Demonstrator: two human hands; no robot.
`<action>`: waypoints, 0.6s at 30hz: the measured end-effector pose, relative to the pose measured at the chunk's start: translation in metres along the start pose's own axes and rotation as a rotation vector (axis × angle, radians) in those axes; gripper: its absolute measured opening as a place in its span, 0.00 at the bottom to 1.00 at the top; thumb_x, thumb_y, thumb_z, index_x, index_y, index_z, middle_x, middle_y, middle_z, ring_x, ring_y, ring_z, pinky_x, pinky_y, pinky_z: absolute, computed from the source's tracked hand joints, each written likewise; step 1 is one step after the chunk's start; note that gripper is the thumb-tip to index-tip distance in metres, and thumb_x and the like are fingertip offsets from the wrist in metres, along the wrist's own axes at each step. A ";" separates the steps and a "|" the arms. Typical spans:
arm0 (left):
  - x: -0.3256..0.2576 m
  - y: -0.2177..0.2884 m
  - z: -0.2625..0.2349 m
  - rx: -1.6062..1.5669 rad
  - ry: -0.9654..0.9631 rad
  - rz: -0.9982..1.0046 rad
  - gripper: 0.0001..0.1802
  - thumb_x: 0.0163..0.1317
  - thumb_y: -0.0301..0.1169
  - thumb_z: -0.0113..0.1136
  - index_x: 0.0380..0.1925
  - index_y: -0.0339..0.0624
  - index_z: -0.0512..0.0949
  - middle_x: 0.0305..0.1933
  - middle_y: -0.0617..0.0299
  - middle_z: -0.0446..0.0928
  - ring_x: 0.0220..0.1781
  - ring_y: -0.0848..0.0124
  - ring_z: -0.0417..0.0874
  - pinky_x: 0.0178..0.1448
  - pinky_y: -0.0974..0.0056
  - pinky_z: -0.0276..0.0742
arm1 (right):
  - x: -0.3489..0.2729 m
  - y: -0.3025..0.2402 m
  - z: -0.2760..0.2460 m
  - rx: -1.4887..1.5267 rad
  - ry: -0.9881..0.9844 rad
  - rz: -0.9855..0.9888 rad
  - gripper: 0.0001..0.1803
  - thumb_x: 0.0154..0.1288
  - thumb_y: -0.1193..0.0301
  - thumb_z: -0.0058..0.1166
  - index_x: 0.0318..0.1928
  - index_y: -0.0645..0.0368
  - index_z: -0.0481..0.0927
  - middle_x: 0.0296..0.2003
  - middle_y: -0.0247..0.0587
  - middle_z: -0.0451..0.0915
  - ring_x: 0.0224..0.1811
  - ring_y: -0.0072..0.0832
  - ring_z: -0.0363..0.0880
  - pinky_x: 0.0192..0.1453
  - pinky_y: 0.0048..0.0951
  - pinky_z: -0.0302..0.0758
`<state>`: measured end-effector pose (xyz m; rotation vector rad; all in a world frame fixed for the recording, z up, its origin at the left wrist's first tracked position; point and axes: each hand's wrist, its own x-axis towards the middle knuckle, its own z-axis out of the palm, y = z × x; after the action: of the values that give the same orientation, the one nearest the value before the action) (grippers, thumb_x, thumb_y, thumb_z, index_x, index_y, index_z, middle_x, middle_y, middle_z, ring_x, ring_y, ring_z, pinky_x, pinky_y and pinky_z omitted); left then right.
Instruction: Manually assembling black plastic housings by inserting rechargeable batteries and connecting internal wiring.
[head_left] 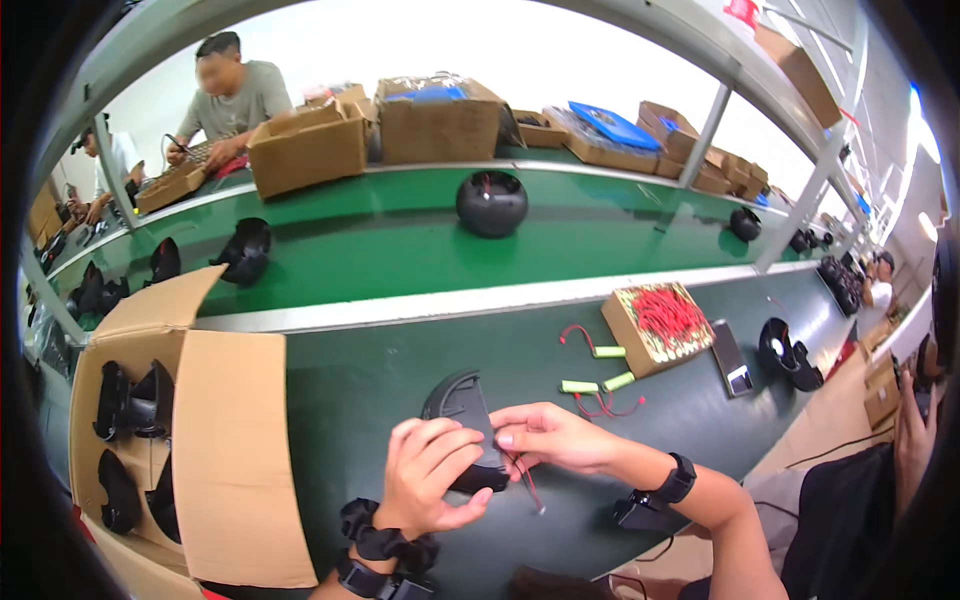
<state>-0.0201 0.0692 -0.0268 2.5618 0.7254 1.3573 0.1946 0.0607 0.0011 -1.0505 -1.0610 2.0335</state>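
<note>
A curved black plastic shell [462, 402] is held above the green bench in front of me. My left hand [432, 472] is closed round its near left side, thumb low and fingers across the shell. At the shell's right edge, my right hand [545, 437] pinches with thumb and forefinger at a thin red-and-black wire [527, 479]. The wire hangs down from those fingers and ends in a small white connector [542, 510]. My fingers hide where the wire meets the shell.
An open cardboard box [230, 450] with black shells stands left. Right are green battery cells [580, 386], a box of red-wired cells [660, 325], a phone [733, 358] and black housings [785, 355]. Behind, a conveyor [380, 240] carries a round black housing [492, 204]. People work beyond.
</note>
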 end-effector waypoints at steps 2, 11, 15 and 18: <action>0.005 0.007 0.000 -0.002 -0.035 -0.023 0.21 0.39 0.42 0.67 0.34 0.45 0.78 0.42 0.64 0.79 0.47 0.62 0.76 0.53 0.54 0.65 | -0.017 0.003 -0.003 -0.320 -0.045 -0.066 0.14 0.70 0.70 0.50 0.51 0.64 0.75 0.35 0.35 0.81 0.29 0.16 0.75 0.34 0.21 0.74; 0.007 0.018 0.002 -0.049 -0.112 -0.068 0.22 0.35 0.39 0.74 0.33 0.48 0.80 0.43 0.68 0.78 0.46 0.65 0.74 0.53 0.56 0.64 | -0.040 -0.018 0.013 -1.828 0.170 -0.990 0.06 0.45 0.70 0.54 0.26 0.57 0.76 0.22 0.31 0.69 0.29 0.25 0.72 0.36 0.28 0.68; 0.009 0.023 0.001 -0.064 -0.156 -0.056 0.20 0.36 0.40 0.74 0.31 0.47 0.80 0.42 0.67 0.77 0.47 0.65 0.74 0.53 0.54 0.64 | -0.036 -0.038 0.019 -1.831 0.139 -1.027 0.10 0.45 0.70 0.56 0.32 0.57 0.79 0.24 0.30 0.71 0.30 0.25 0.71 0.39 0.27 0.68; 0.004 0.024 0.001 -0.038 -0.172 -0.058 0.18 0.37 0.40 0.74 0.29 0.47 0.81 0.42 0.66 0.77 0.48 0.63 0.73 0.54 0.53 0.63 | -0.034 -0.053 0.036 -1.862 0.027 -0.978 0.08 0.44 0.69 0.55 0.27 0.59 0.76 0.22 0.31 0.70 0.28 0.26 0.71 0.38 0.28 0.68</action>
<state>-0.0094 0.0501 -0.0163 2.5667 0.7300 1.1061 0.1888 0.0464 0.0719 -0.7935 -2.7007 -0.1553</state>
